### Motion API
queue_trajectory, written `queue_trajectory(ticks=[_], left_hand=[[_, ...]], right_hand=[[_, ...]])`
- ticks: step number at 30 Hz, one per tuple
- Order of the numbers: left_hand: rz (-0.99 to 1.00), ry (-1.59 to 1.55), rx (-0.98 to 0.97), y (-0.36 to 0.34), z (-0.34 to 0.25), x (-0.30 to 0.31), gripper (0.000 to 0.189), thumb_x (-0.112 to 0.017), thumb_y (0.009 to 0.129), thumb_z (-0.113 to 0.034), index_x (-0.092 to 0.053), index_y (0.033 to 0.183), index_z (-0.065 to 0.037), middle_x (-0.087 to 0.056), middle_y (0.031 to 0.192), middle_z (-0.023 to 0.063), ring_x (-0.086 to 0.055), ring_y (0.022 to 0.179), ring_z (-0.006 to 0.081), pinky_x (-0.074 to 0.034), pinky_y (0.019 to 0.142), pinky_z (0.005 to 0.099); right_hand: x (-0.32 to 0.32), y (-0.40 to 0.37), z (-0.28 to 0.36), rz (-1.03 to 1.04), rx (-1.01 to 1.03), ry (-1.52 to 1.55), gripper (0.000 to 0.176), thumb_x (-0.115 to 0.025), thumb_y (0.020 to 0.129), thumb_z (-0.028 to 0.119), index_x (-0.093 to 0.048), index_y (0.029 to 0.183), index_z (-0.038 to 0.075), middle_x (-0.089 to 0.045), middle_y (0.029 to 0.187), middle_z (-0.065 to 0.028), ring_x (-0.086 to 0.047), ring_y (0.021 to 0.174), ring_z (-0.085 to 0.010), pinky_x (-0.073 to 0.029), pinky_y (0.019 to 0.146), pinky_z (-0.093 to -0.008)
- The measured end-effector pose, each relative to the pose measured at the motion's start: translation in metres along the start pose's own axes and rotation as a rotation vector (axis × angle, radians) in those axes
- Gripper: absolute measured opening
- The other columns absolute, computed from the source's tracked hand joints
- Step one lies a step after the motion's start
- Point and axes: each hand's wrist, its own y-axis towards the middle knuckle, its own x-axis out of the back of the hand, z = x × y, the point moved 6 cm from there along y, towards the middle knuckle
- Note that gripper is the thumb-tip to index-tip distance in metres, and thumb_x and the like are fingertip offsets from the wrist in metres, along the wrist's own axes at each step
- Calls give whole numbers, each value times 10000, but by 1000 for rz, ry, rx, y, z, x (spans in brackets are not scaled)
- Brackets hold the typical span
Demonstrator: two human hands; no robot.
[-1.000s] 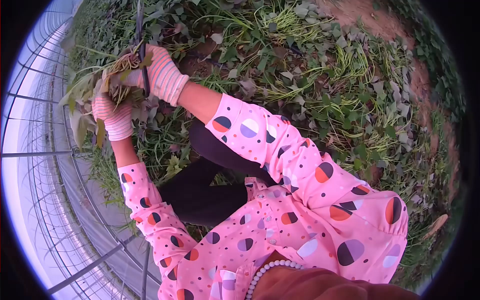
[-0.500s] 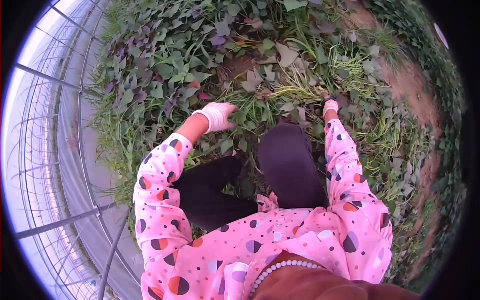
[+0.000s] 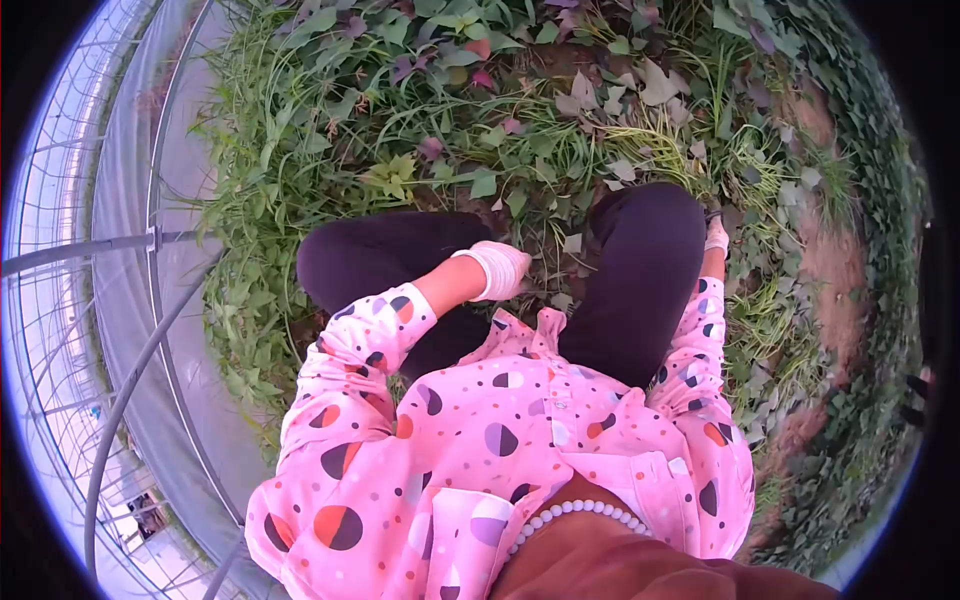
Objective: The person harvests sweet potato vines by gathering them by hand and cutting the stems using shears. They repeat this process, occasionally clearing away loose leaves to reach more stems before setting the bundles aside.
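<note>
My left hand (image 3: 503, 270), in a pale striped glove, is low between my knees, just above the green stems and leaves (image 3: 548, 245). Its fingers are curled, and what they grip, if anything, is hidden. Beyond my bent right knee, my gloved right hand (image 3: 716, 236) is down by the vines (image 3: 765, 190). It is closed round something small and dark that I cannot make out. Cut or pulled pale stems (image 3: 640, 140) and wilted leaves (image 3: 660, 85) lie in front of my knees.
Dense grass and leafy vines (image 3: 270, 240) grow on the left, beside a plastic sheet (image 3: 200, 330) and metal greenhouse pipes (image 3: 130, 385). A strip of bare reddish soil (image 3: 840, 290) runs along the right, with more leafy vines beyond it.
My left hand has come in between my knees, its spread fingers now curled. My knees are wider apart and further forward in view. My right hand is now further right, beside my right knee.
</note>
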Motion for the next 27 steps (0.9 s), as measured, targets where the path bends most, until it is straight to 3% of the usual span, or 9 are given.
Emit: queue_trajectory(ticks=[2, 6, 8, 9, 17, 23, 25, 26, 27], left_hand=[[170, -72, -42, 49, -16, -85, 419, -562, 812, -321, -631, 1101, -26, -629, 1086, 203, -626, 964, 339, -492, 821, 406], [345, -556, 49, 104, -25, -202, 504, -518, 818, -416, -644, 1087, -10, -638, 1111, 179, -606, 1033, 332, -458, 879, 407], [197, -240, -127, 102, -29, -175, 497, -503, 829, -418, -655, 1062, -7, -640, 1101, 182, -607, 1020, 343, -460, 865, 413], [182, -188, -158, 109, -26, -177, 495, -494, 836, -420, -660, 1052, -6, -642, 1093, 183, -607, 1014, 347, -461, 862, 415], [453, -369, -134, 113, -35, -196, 560, -453, 848, -461, -564, 1254, -91, -581, 1240, 103, -542, 1121, 292, -410, 923, 442], [514, -402, -335, 92, -33, -177, 750, -287, 872, -634, -413, 1382, -99, -487, 1342, 30, -433, 1238, 229, -296, 1042, 410], [661, -363, -256, 143, -16, -235, 740, -287, 874, -623, -401, 1391, -106, -482, 1347, 35, -430, 1232, 225, -305, 1026, 420], [693, -470, -142, 96, -19, -188, 715, -308, 879, -598, -406, 1387, -105, -496, 1329, 53, -460, 1191, 230, -322, 1002, 418], [812, -471, -98, 139, -3, -246, 605, -404, 884, -513, -549, 1266, -67, -542, 1285, 61, -504, 1141, 226, -370, 949, 449]], right_hand=[[13, 41, -13, 201, -58, 249, 321, -604, 879, 367, -612, 936, 51, -652, 916, -110, -634, 700, -290, -518, 618, -450], [50, -34, 43, 365, 218, 61, 280, -545, 908, 309, -595, 1043, 69, -657, 961, -94, -611, 715, -226, -467, 578, -348], [49, -47, 76, 459, 644, -83, 291, -525, 915, 294, -569, 1100, 73, -654, 951, -69, -557, 647, -151, -378, 519, -246], [40, -111, 98, 367, 371, 187, 296, -582, 888, 269, -555, 1099, 64, -644, 929, -71, -539, 616, -129, -382, 511, -236], [-22, -371, 228, 719, 746, 351, 308, -655, 854, 236, -569, 1054, 18, -636, 896, -100, -564, 679, -141, -445, 601, -240], [-85, -489, 223, 854, 801, 302, 332, -624, 865, 277, -548, 1028, -2, -614, 837, -88, -554, 675, -133, -436, 610, -238], [-109, -495, 212, 944, 803, 179, 343, -582, 882, 308, -544, 1022, -2, -609, 820, -82, -559, 663, -135, -426, 599, -233], [-123, -496, 205, 918, 784, 129, 344, -565, 889, 318, -547, 1015, -2, -608, 813, -76, -556, 652, -129, -419, 593, -230], [-134, -494, 200, 877, 774, 82, 348, -548, 896, 328, -550, 1008, -1, -607, 806, -71, -553, 640, -124, -412, 587, -226]])
